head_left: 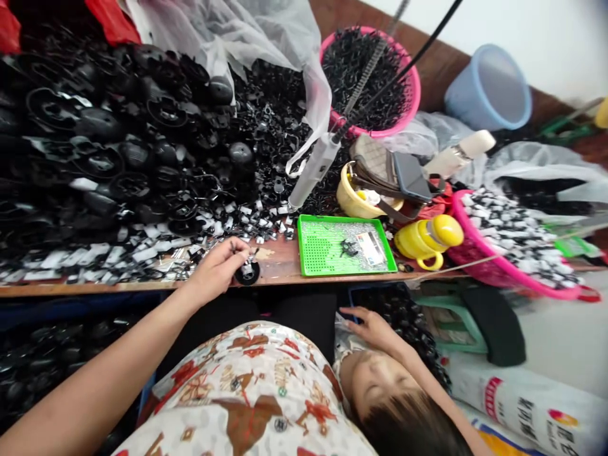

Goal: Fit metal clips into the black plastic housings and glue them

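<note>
My left hand (222,263) is at the front edge of the workbench, its thumb and fingers pinched on a small black round part (247,273) with a pale piece on top. The fingers hide some of that part. Lower right, my right hand (373,326) reaches past a person (387,386) leaning against my side. Its fingers are loosely stretched out with nothing visible in them, near that person's clothing. Right of my left hand lies a green tray (323,253) of small metal pieces. Above it hangs a pale powered screwdriver (316,171) on a coiled spring.
Black plastic parts (118,139) are heaped at the left, with small white and black pieces (142,250) before them. Pink baskets (413,95) of parts, a yellow bottle (422,239), a cream basket (349,196) and a blue bucket (489,88) stand to the right.
</note>
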### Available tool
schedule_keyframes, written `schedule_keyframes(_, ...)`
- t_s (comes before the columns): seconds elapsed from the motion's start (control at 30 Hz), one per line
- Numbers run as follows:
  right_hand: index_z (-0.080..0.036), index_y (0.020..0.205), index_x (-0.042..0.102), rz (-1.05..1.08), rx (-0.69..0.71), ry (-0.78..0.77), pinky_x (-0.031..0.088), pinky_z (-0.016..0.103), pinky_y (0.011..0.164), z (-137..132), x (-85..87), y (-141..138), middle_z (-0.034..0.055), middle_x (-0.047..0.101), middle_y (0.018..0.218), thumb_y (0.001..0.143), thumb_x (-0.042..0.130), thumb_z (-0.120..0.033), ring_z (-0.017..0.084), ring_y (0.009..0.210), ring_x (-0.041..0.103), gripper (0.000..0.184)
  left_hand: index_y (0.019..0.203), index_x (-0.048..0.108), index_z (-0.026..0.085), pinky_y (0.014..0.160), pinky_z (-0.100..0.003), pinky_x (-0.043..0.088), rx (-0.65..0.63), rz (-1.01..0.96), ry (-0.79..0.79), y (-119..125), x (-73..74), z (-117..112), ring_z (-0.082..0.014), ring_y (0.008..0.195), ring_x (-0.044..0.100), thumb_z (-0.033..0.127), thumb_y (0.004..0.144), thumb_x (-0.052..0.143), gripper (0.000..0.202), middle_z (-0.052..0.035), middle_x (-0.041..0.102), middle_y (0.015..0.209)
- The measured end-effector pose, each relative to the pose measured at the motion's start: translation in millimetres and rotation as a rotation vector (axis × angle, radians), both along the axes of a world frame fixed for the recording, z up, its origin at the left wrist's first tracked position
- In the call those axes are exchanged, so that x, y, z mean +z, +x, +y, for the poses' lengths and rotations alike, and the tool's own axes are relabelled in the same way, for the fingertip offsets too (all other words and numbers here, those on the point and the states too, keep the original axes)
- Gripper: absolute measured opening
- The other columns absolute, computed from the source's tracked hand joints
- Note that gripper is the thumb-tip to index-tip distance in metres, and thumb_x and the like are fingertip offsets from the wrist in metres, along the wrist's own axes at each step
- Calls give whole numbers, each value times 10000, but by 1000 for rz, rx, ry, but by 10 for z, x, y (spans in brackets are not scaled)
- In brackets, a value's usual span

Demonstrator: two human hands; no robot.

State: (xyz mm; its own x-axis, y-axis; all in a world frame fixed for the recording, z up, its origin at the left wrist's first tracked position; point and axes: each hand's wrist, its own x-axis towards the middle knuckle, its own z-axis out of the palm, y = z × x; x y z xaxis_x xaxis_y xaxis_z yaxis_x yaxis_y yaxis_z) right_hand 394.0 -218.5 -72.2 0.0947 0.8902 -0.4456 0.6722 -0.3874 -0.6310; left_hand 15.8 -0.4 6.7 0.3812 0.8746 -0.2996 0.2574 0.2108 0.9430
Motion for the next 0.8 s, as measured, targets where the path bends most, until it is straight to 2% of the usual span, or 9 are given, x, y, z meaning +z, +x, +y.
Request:
schedule_keyframes(0.07,-240,1155,798,8,42,-81,556,513,1025,10,-71,-101,124,784,1179,805,735,-490,338,1068,747,434,907,581,219,330,-181,356,-96,42,-2,85,-9,8,-96,411,512,494,844,637,288,52,570,661)
schedule_keyframes(0.13,-221,1186,783,27,28,-76,579,480,984,62,-30,-162,124,787,1172,834,704,-513,324,1043,754,464,900,573,221,322,-181,343,-108,63,2,146,-27,28,-95,387,503,489,845,637,281,55,575,644)
schedule_keyframes(0.2,-199,1257,744,87,-82,-4,600,436,938,142,109,-157,129,776,1203,884,642,-562,300,1052,750,530,920,571,219,317,-181,331,-40,42,-30,167,-48,56,-103,367,497,491,836,637,292,56,573,598)
schedule_keyframes(0.27,-184,1287,720,201,-249,82,615,418,876,213,303,-85,141,777,1192,894,627,-606,290,1029,750,584,947,568,214,314,-184,329,41,-21,-92,147,-67,82,-125,374,528,493,812,648,321,50,580,570)
schedule_keyframes(0.37,-166,1136,783,369,-410,158,603,416,882,219,576,108,150,802,1082,833,724,-604,283,985,750,536,967,563,208,323,-195,357,120,-139,-141,74,-91,99,-136,409,570,477,779,683,350,39,611,623)
schedule_keyframes(0.5,-161,921,807,498,-547,161,587,407,925,26,784,403,130,812,937,791,789,-562,260,922,759,423,1000,580,202,351,-197,365,89,-158,-85,-12,-136,73,-94,407,521,461,838,680,321,53,592,674)
schedule_keyframes(0.6,-178,949,787,526,-668,204,591,408,918,-171,839,572,116,809,919,807,779,-548,260,918,766,397,1022,588,200,374,-192,364,76,-89,-32,-29,-161,44,-70,390,480,465,882,649,306,60,595,681)
schedule_keyframes(0.7,-219,999,760,619,-816,318,569,458,989,-334,797,669,101,810,983,845,671,-670,269,989,766,485,1040,590,203,389,-187,372,70,-15,-11,11,-151,50,-72,397,479,483,878,638,327,61,599,669)
schedule_keyframes(0.8,-255,995,739,690,-918,440,508,527,1086,-477,675,714,94,804,1056,856,502,-808,285,1089,746,617,1047,608,207,413,-198,426,-79,109,57,112,-115,107,-74,422,499,523,863,633,366,46,643,757)
